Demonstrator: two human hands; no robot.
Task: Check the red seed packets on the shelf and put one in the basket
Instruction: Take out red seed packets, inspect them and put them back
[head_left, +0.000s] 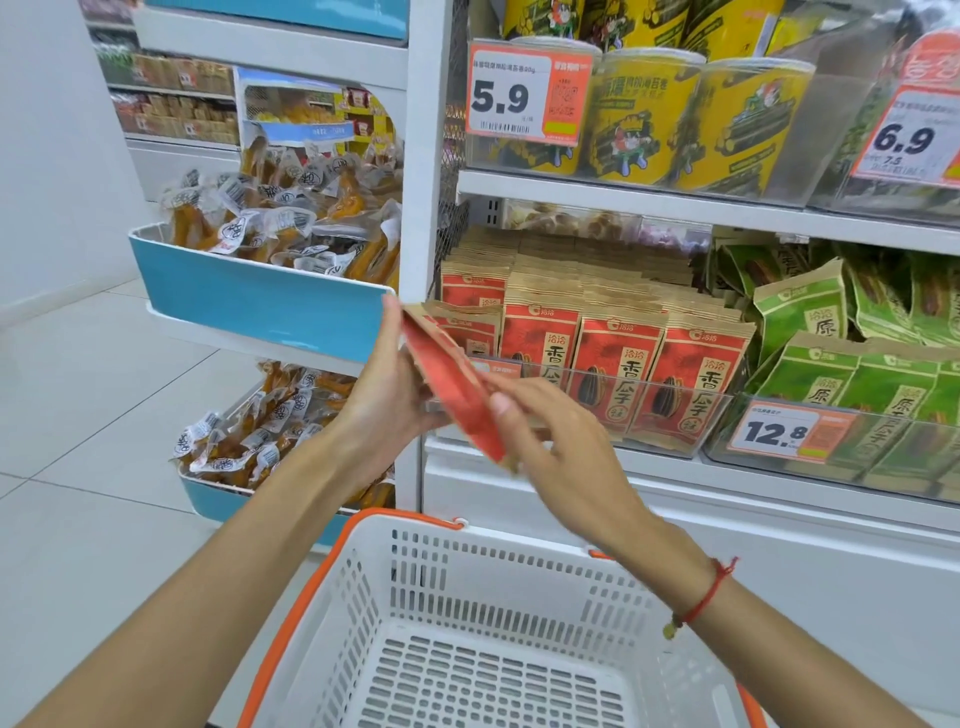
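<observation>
Down front, white basket (498, 649) with nothing in it yet. Above its far rim, 1 red seed packet (457, 395) off the shelf (675, 460), gripped between left hand (384, 400) and right hand (550, 431), fingers curled round its edges. Checking looks underway; drop into basket still to come.
</observation>
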